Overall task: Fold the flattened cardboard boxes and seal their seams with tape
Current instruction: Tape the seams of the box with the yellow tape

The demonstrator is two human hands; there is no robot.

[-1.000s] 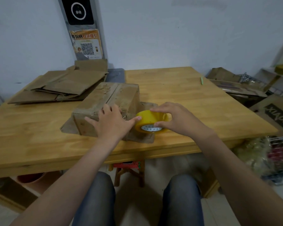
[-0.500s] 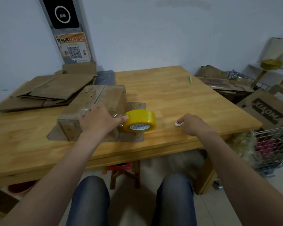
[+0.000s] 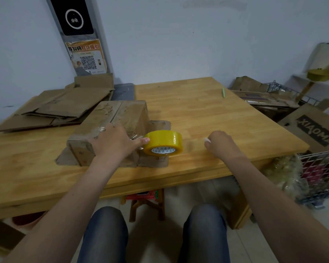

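Taping box one: strip laid, cut not yet made

Your left hand (image 3: 114, 142) lies flat with fingers spread on the near end of the folded box (image 3: 120, 114) and presses it down. The thumb reaches out and touches the yellow tape roll (image 3: 163, 142) just off its thumb side. That's a press, not a grip. The roll seems to stand on its rim, core facing you, over a splayed flap (image 3: 156, 160) at the box's foot on the table (image 3: 207, 111).

Your right hand (image 3: 223, 146) is well to the right of the roll, knuckles up. Its fingers curl round a small white thing (image 3: 207, 140) poking out at the fingertips. Too small to name, maybe a cutter.

Progress, my read:
- **Done:** One box is stood up into shape with its top flaps shut. Shiny clear tape shows along the top seam just beyond your left fingertips.
- **In hand:** A strand seems to run from under the thumb to the roll, so the strip is down but likely not cut free.
- **Unsealed:** The flaps at the bottom splay out on the table, so that end looks open. The far end is hidden.
- **Untouched:** Beyond and left of your left hand lies a stack of flattened cardboard (image 3: 61, 109), none of it folded. Several pieces, count unclear.

So it's early: the first box is partly sealed and the rest is all to do. What's left is to cut the strip, rub it down, close the other flaps, then work through the stack.
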